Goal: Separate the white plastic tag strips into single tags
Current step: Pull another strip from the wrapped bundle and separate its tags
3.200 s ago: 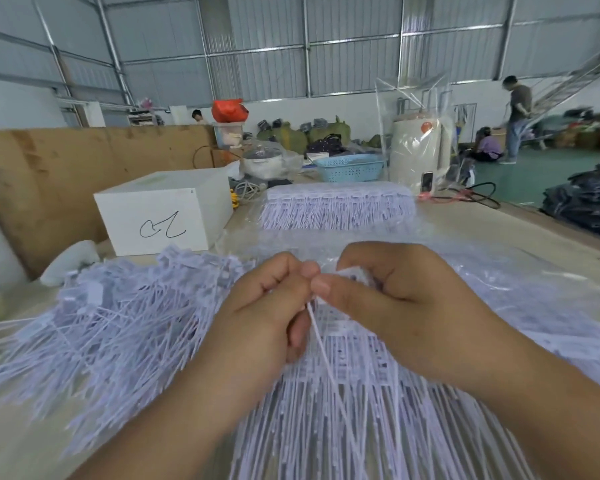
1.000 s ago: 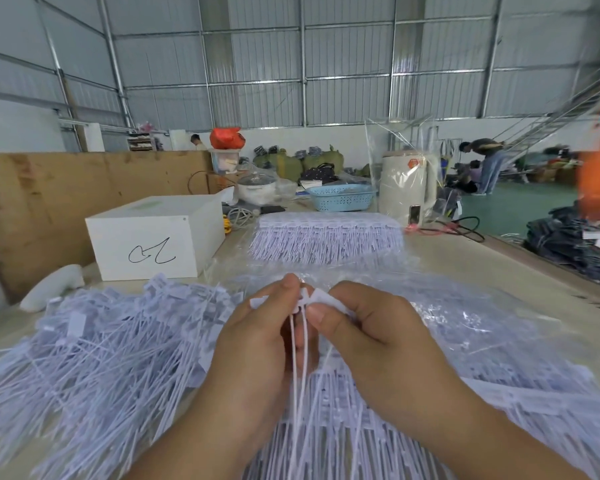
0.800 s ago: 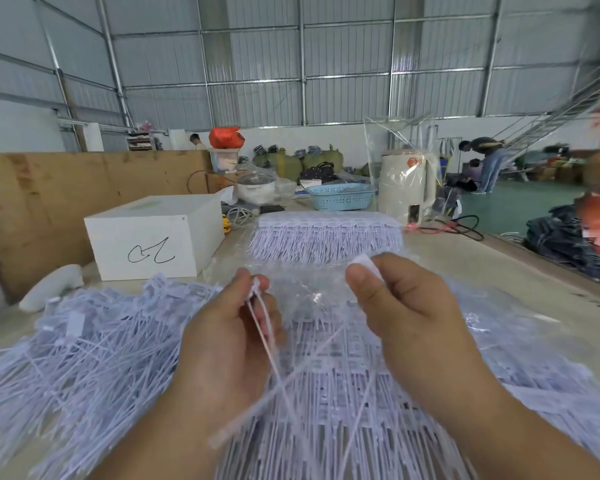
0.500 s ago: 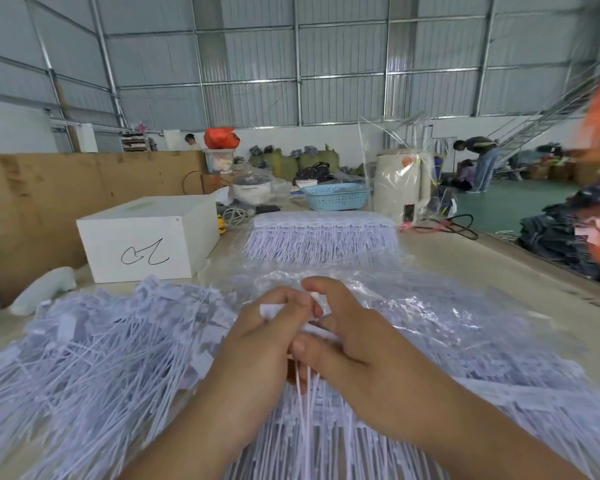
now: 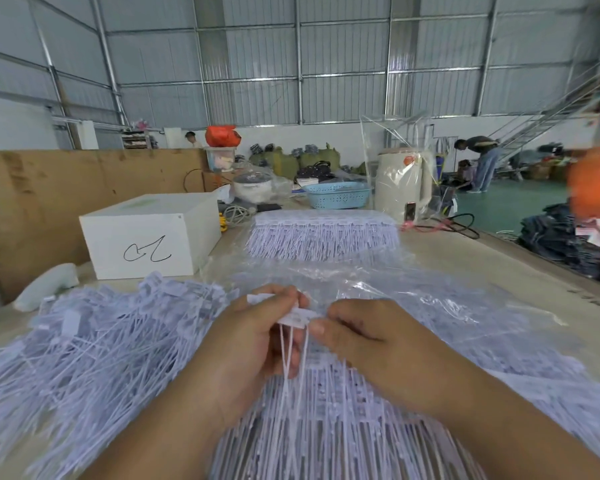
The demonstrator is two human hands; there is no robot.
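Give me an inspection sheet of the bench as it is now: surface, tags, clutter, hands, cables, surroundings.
Surface: table, pale, partly under clear plastic sheet.
Job's things: short tag strip held between both hands, stems hanging down; loose tags heaped at left; strips under the hands; a further strip stack behind.
Clutter: white box, blue basket, bagged white appliance, pot.
Hands: left hand and right hand both pinch the strip's heads with their fingers.
Cables: black cable at far right of the table; coiled cord by the box.
Surroundings: warehouse, metal walls, staircase, a person bending over at the back.
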